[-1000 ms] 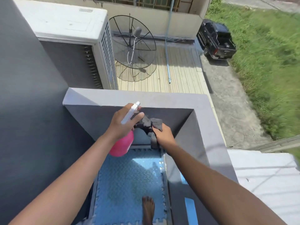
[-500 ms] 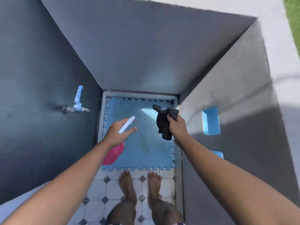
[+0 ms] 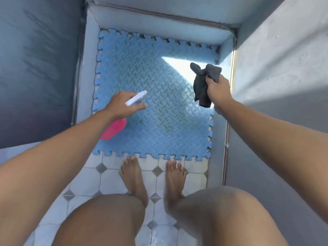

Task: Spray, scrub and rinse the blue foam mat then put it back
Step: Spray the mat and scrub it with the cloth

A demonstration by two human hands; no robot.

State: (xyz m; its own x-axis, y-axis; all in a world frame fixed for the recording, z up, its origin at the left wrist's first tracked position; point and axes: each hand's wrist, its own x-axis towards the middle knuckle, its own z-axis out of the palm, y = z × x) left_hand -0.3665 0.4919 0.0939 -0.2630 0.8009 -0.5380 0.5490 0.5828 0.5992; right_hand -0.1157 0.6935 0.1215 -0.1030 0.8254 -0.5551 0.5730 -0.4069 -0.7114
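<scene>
Blue foam mat point(image 3: 156, 86) flat on the floor, just ahead of the feet point(image 3: 134, 174), not yet lifted.

It looks light, soft and bendy, so it would likely droop if raised by one corner and may turn slick once wet. The toothed edge nearest the feet seems the best place to grip, with both hands spread apart. The mat is pale blue with jigsaw-tooth borders and a raised crosshatch tread, a dull greenish stain towards its middle and a bright patch of sun on the part farthest from the feet. Ahead and left of the feet, the left hand point(image 3: 122, 105) is wrapped round the neck of a pink spray bottle point(image 3: 115, 128), forefinger stretched out. Ahead and right, the right hand point(image 3: 217, 91) clutches a bunched dark cloth point(image 3: 202, 86).
</scene>
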